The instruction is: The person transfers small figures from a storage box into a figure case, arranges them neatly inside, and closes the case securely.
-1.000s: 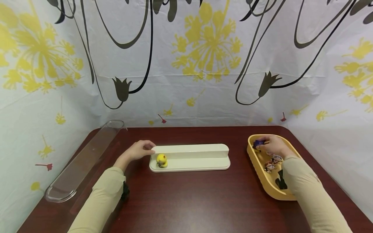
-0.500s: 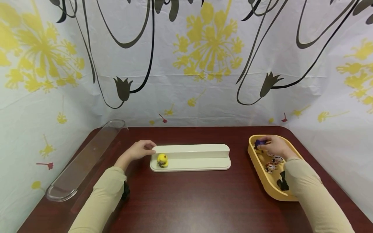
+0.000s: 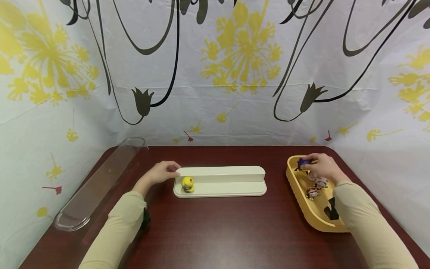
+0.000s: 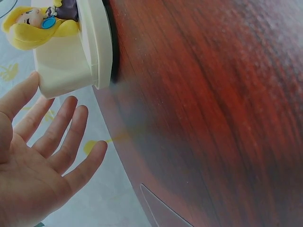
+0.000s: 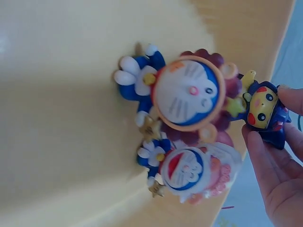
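Right hand (image 3: 320,167) pinches purple figurine (image 5: 264,109) at yellow tray's (image 3: 303,203) far end, face toward right-wrist view, left hand (image 3: 162,172) spread, gripping nothing, touching white stand (image 3: 230,188), stand's long axis left-right across tabletop (image 3: 215,231).

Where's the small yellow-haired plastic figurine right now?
In the head view, the small yellow-haired plastic figurine is on the lower front step of the long cream plastic stand, at its left end, near the person's left hand.

A pale, creased sheet (image 3: 208,106) rises behind and along both sides, printed with yellow flower bursts (image 3: 248,48), small red sprigs (image 3: 189,138) and dark stems (image 3: 177,37) with tulip-like blooms (image 3: 143,102). The reddish-brown, wood-grained tabletop (image 3: 215,224) has rounded far corners and a soft sheen toward its near side.
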{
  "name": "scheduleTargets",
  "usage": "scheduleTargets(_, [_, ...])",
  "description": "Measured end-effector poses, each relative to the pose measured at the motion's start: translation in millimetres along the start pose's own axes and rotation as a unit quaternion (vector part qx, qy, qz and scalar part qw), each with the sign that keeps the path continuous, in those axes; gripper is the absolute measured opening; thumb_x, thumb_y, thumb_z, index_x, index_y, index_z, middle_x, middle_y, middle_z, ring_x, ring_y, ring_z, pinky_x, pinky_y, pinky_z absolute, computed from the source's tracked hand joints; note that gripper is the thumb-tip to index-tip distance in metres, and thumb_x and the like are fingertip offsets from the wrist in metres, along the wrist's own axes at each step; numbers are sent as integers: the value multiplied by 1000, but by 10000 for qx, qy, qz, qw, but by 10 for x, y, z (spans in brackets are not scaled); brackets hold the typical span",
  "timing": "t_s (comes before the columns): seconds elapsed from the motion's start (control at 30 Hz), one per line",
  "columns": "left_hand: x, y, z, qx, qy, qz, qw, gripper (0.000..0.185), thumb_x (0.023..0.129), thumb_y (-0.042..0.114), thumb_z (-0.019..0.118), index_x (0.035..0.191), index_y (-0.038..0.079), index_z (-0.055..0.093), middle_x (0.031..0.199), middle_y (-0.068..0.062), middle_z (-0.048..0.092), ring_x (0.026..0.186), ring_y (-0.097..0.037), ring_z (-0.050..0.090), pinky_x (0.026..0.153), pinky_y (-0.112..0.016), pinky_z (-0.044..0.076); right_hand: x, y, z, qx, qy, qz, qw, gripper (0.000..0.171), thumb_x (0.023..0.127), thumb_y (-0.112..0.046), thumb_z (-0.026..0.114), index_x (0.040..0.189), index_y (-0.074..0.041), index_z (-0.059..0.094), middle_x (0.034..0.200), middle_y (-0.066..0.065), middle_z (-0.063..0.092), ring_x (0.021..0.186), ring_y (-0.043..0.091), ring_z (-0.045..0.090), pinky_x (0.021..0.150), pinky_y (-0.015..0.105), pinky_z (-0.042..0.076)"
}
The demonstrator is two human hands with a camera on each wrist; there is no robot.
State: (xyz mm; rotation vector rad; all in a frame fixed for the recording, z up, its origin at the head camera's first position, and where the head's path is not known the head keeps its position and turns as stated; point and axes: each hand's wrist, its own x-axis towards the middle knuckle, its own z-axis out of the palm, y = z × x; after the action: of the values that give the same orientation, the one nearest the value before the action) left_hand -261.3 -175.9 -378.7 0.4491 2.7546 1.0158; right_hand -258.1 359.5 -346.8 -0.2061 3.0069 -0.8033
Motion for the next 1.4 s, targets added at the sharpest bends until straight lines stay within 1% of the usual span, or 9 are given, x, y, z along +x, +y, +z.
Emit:
scheduleTargets(0.07, [-4, 6, 0, 3, 2, -7, 10000, 24, 83, 19, 62, 103, 6, 60, 95, -6, 58, 91, -23, 53, 78, -41, 41, -11, -11, -26, -57, 54, -88, 9999, 47, 82, -31, 62, 114, 3, 54, 88, 14, 62, 70, 24, 57, 59, 34, 41])
scheduleTargets(0.17, [-8, 14, -2, 3, -2, -4, 10000, 24, 84, 19, 62, 103, 6, 60, 95, -6, 58, 91, -24, 53, 78, -41, 41, -26, -40, -69, 131, 7, -111, 9999, 45, 83, -26, 61, 115, 4, 52, 77, 13, 63, 61, 26, 59, 54, 37, 45])
scheduleTargets(0.27, [-10, 19, -3, 2, 1, -13, 10000, 24, 84, 19, 62, 103, 6, 61, 95, -6, 58, 91, -23, 53, 78, -41, 41, -39, -80, -117, 195, 12, -172, 9997, 43, 83, -25, 61, 114, 4, 52, 73, 14, 63, 57, 27, 59, 53, 38, 46])
scheduleTargets(0.4, [-8, 19, -3, 5, -2, -38, 10000, 24, 84, 20, 62, 103, 6, 61, 95, -6, 58, 91, -23, 53, 78, -40, 42, -47, -149, -177, -214, 305, -477, 9982, 42, 80, -30, 64, 108, 1, 58, 85, 14, 63, 69, 25, 57, 61, 40, 43])
scheduleTargets(0.5, [-5, 11, -1, -1, -3, -44, 10000, 24, 84, 20, 62, 103, 6, 60, 95, -6, 58, 91, -23, 53, 78, -40, 42, -47, -207, -213, -439, 485, -640, 9958, 40, 78, -31, 67, 104, -1, 61, 84, 10, 62, 73, 23, 54, 62, 37, 39])
scheduleTargets(0.6, [-3, 2, 1, -26, -21, -41, 10000, 24, 84, 20, 62, 103, 6, 60, 96, -6, 58, 92, -23, 53, 78, -40, 42, -54, -268, -241, -465, 476, -691, 9954, 40, 78, -30, 68, 103, 0, 61, 75, 4, 60, 67, 20, 52, 58, 34, 37])
scheduleTargets(0.73, [-2, -1, 0, -43, -45, -40, 10000, 24, 84, 20, 62, 103, 6, 60, 96, -6, 58, 92, -23, 53, 77, -40, 42, -68, -369, -271, -505, 482, -841, 9940, 40, 77, -28, 68, 103, 1, 61, 72, 1, 60, 65, 17, 52, 58, 34, 38])
scheduleTargets(1.03, [2, 1, -5, -32, -28, -24, 10000, 24, 84, 20, 62, 104, 6, 60, 96, -6, 58, 92, -23, 53, 78, -40, 42, -104, -627, -307, -439, 650, -1122, 9906, 36, 77, -28, 68, 101, -1, 63, 73, 2, 62, 67, 17, 56, 63, 37, 40])
scheduleTargets(1.4, [2, 9, -5, 18, -32, -42, 10000, 24, 84, 21, 62, 104, 7, 60, 97, -6, 58, 94, -24, 52, 77, -40, 42, -102, -860, -202, -250, 627, -1370, 9883, 34, 78, -27, 67, 103, -3, 63, 77, 3, 63, 70, 16, 58, 62, 35, 43])
